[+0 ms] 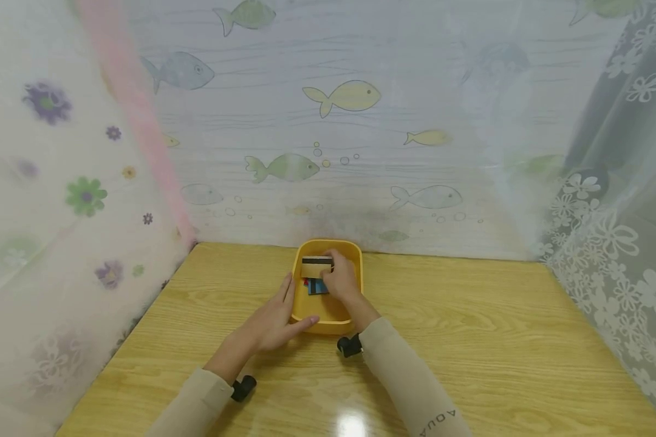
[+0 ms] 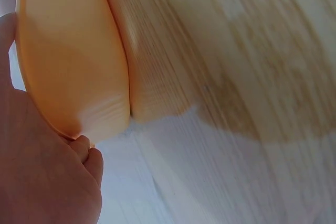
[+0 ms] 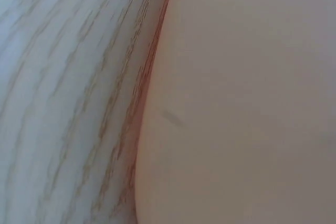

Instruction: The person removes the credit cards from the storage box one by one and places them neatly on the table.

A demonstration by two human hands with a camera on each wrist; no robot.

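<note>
A yellow plastic bin stands on the table near its back edge. My right hand reaches into it and pinches a beige card with a black stripe, which looks like a bank card. Below that lies a blue card with a dark stripe, partly covered, with a bit of red beside it. My left hand rests at the bin's near left corner, thumb across the front rim and straight fingers along the left side. In the right wrist view only the bin's outer wall shows, not the fingers.
The wood-grain table spreads out on both sides of the bin. Behind it hangs a fish-print curtain, with a flower-print sheet at the left and lace-like fabric at the right. Black wrist cameras sit by both sleeves.
</note>
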